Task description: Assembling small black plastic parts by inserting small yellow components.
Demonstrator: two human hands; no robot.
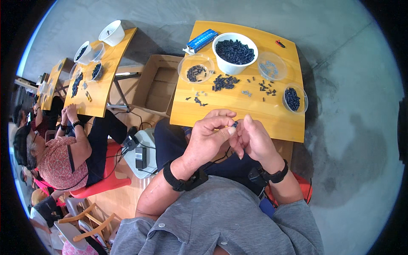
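Above my lap, just off the table's near edge, my two hands meet. My left hand (209,132) is closed, pinching a small dark blue plastic piece (235,124) between thumb and fingertips. My right hand (260,142) is right beside it with fingers curled toward the piece; whatever they grip is hidden. On the yellow table (238,114) lie a pile of small black plastic pieces (225,82), a smaller group of black pieces (267,89) and a few small silvery parts (246,93). Several dark pieces (199,101) are scattered at the left.
A white tub (220,59) full of black pieces stands at the back. Around it are clear round tubs (182,70) (272,66) (305,102), a blue box (202,41) and a small red-and-black item (280,43). A cardboard box (158,87) and a seated person (63,161) are to the left.
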